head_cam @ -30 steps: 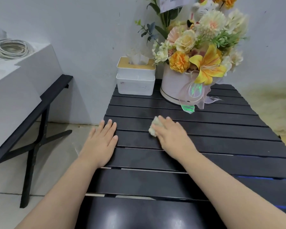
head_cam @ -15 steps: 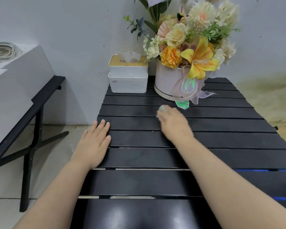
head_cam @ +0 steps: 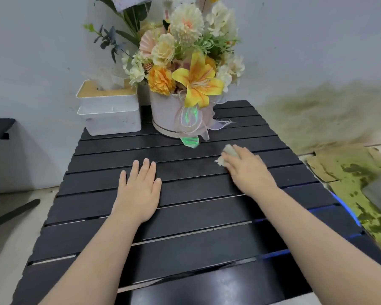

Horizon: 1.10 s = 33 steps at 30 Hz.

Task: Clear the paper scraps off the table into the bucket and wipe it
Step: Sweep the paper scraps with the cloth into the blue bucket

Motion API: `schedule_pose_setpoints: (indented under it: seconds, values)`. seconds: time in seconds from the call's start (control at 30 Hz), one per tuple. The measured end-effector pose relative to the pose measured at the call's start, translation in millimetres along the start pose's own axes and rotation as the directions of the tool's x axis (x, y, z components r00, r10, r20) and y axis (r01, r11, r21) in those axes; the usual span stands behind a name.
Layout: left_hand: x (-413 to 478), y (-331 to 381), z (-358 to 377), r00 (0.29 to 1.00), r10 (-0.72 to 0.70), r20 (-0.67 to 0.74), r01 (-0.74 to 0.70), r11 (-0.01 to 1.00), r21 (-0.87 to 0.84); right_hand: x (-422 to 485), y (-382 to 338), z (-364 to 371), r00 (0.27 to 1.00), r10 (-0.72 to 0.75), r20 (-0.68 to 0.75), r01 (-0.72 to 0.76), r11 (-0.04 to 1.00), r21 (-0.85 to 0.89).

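Note:
My right hand presses a crumpled whitish tissue wad flat against the black slatted table, toward its far right part, just in front of the flower pot. Only the tissue's front edge shows past my fingers. My left hand lies palm down on the slats at the middle left, fingers together and holding nothing. No paper scraps are visible on the table top. A blue rim shows below the table's right edge; I cannot tell what it belongs to.
A white tissue box with a wooden lid stands at the back left of the table. Beside it is a white pot of artificial flowers with a ribbon. The wall is close behind. A stained floor lies to the right.
My right hand has slid the tissue from the table's middle toward the right, past the flower pot. My left hand stays flat on the slats. The camera view has swung right.

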<state>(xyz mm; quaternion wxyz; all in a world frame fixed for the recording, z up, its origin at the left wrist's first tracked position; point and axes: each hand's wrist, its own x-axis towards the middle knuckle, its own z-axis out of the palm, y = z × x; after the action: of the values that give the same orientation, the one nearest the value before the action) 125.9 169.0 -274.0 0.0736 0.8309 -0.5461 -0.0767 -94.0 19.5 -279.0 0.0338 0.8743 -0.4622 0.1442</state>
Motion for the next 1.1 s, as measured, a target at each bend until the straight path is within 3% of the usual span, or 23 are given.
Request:
schedule_pose_setpoints:
  seconds: [0.07,0.1,0.27,0.37,0.5,0.57,0.63,0.7,0.77,0.83,0.9,0.97,1.03,1.07,1.1]
  values:
    - [0,1,-1,1.0,0.003,-0.005,-0.003,1.0,0.014,7,40,-8,0.969,0.243,0.032,-0.244,0.969,0.039]
    - [0,2,0,1.0,0.007,-0.008,-0.006,1.0,0.022,10,37,-9,0.965,0.263,0.017,-0.263,0.964,0.022]
    - [0,0,1,1.0,0.009,-0.005,-0.009,1.0,0.025,5,-85,7,0.985,-0.165,-0.057,0.168,0.985,0.049]
    - [1,-1,-1,1.0,0.011,0.014,-0.012,1.0,0.015,3,-74,1,0.976,-0.213,0.043,0.208,0.973,0.102]
    - [1,-2,-2,1.0,0.004,0.027,-0.004,1.0,0.0,0,25,-12,0.999,0.0,0.034,-0.002,0.998,0.058]
    - [1,0,-4,0.999,-0.024,0.032,0.024,1.0,0.007,-4,77,-20,0.975,0.211,0.075,-0.215,0.975,0.053]
    - [2,14,-5,0.998,-0.055,0.02,0.055,0.998,-0.005,-5,100,-23,0.938,0.346,0.029,-0.347,0.937,0.041]
    - [6,46,-2,1.0,0.01,0.005,-0.01,1.0,-0.018,-5,79,-21,0.96,0.281,0.012,-0.281,0.96,0.005]
    - [12,86,5,0.994,0.112,-0.005,-0.112,0.993,-0.045,-10,36,-15,0.998,0.047,0.028,-0.048,0.998,0.036]
    - [19,114,12,0.988,0.154,0.006,-0.153,0.987,-0.048,-21,11,-14,0.985,-0.17,-0.02,0.171,0.981,0.09]
    - [21,122,20,0.988,0.155,0.026,-0.154,0.988,-0.005,-23,32,-23,0.977,-0.208,0.038,0.202,0.972,0.117]
    - [23,122,26,0.99,0.141,0.028,-0.141,0.99,0.012,-17,83,-26,0.992,-0.025,0.126,0.014,0.996,0.087]
    - [22,123,27,0.991,0.135,0.025,-0.135,0.991,0.004,-10,129,-29,0.954,0.267,0.135,-0.271,0.962,0.012]
    - [22,125,27,0.991,0.135,0.021,-0.135,0.991,0.004,-6,136,-26,0.924,0.363,0.121,-0.363,0.931,-0.016]
    - [22,126,27,0.991,0.136,0.019,-0.136,0.991,0.004,-2,128,-23,0.926,0.364,0.096,-0.363,0.931,-0.029]
